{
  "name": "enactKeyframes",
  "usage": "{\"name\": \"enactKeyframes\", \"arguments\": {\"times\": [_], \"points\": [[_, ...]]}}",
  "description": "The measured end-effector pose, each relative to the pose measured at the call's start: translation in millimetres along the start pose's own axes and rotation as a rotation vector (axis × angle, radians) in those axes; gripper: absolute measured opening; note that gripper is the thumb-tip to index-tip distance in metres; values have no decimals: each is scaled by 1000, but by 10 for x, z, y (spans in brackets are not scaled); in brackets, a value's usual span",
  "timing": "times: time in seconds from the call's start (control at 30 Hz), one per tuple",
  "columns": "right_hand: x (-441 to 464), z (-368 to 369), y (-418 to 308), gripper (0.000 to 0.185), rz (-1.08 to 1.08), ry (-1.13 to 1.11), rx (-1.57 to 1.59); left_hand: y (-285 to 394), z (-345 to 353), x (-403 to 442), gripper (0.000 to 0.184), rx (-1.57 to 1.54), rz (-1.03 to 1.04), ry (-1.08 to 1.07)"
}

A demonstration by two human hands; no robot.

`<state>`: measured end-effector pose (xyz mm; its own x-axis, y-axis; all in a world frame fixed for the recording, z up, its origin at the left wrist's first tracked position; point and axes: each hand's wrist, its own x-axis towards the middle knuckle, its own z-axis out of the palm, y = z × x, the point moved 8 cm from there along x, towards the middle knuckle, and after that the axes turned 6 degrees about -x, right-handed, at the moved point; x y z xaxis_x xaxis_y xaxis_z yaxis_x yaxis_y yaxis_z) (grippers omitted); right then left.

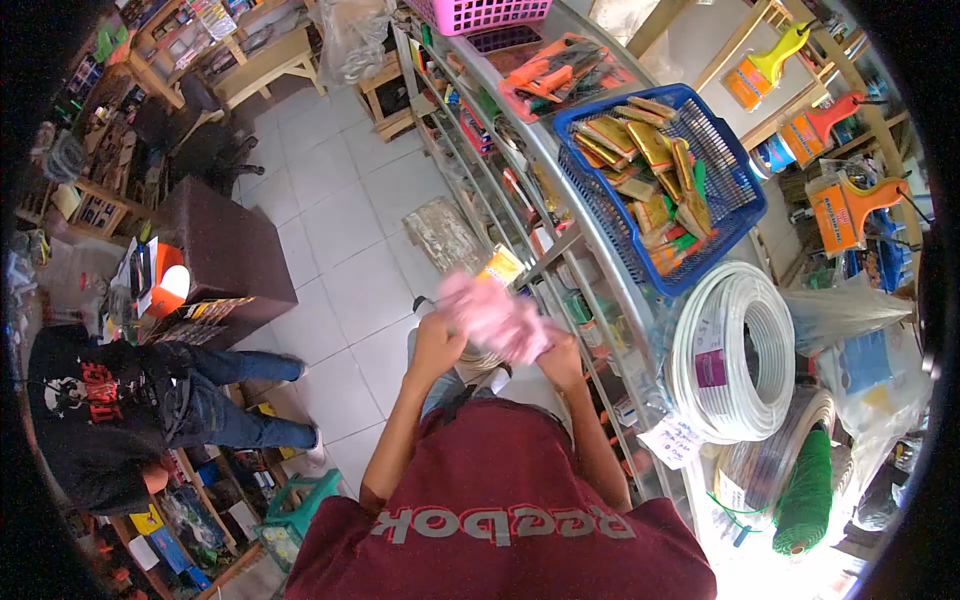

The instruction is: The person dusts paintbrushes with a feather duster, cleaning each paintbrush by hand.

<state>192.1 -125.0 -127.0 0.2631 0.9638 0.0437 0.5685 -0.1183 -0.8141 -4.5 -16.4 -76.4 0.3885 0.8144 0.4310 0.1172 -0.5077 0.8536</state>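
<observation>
Tiled floor [345,265] below, blurred pink cloth [497,318] above.
Left hand [438,345] and right hand [560,360] each grip one side, beside the shelving [563,243].

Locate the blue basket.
In the head view, the blue basket sits on the right, between the orange tools and the white cable coil.

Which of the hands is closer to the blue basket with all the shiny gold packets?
Right. The right hand holds the right side of the pink cloth, below and left of the blue basket. The left hand holds the left side, farther away.
</observation>
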Motion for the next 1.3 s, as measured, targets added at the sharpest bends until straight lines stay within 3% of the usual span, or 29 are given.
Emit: {"name": "enactKeyframes", "arguments": {"times": [0.07, 0.13, 0.17, 0.23, 0.27, 0.3, 0.37, 0.4, 0.5, 0.53, 0.57, 0.63, 0.67, 0.8, 0.87, 0.97, 1.03, 1.17, 1.3], "points": [[9, -26, 162, 32, 127, 131, 60, 31, 6, 38, 16, -11, -373, -116], [-16, -45, 222, 27, 193, 230, 73, 34, 24, 34, 16, -13, -365, -116], [-5, -23, 167, 26, 104, 160, 19, 34, 45, 45, 17, -16, -358, -115], [-10, 16, 69, 24, -79, 15, -91, 136, 67, 129, 17, 7, 48, -77], [-2, 29, 113, 25, -26, -7, 132, 60, 82, 93, 17, 11, 39, -82], [16, -36, 109, 24, 52, 53, 109, 58, 85, 103, 17, 15, 29, -87], [-7, -190, 59, 23, 214, 172, 65, 66, 56, 46, 17, 4, -415, -156], [-26, -125, 127, 19, 247, 153, 187, 89, 50, 33, 17, 11, -386, -142], [-99, -24, -40, 25, -74, -79, -169, 153, 49, 33, 16, 8, -260, -72], [-97, -53, -33, 26, -189, 51, -116, 200, 57, 42, 16, -8, -194, -32], [-95, -82, 156, 26, -26, 91, -65, 247, 48, 43, 16, -23, -129, 10], [-146, -131, 465, 26, 298, 165, 39, 194, 68, -2, 15, 17, -288, -92], [-159, -225, 437, 26, 166, 381, -50, 161, 75, -40, 15, 38, -368, -143], [-198, -141, 317, 28, 102, 95, -97, 183, 101, -85, 16, 27, -339, -123], [-185, -219, 333, 29, 118, 158, -69, 200, 104, -105, 16, 35, -251, -78], [-206, -277, 376, 30, 148, 256, 18, 266, 111, -107, 18, -10, -398, -120], [-235, -298, 299, 31, 101, 268, 59, 230, 114, -134, 19, 26, -378, -121], [-279, -221, 228, 32, 81, 75, -147, 202, 194, -169, 20, 27, -124, -66], [-351, -246, 380, 31, 251, 171, 53, 241, 239, -176, 21, 49, -365, -150]]}}
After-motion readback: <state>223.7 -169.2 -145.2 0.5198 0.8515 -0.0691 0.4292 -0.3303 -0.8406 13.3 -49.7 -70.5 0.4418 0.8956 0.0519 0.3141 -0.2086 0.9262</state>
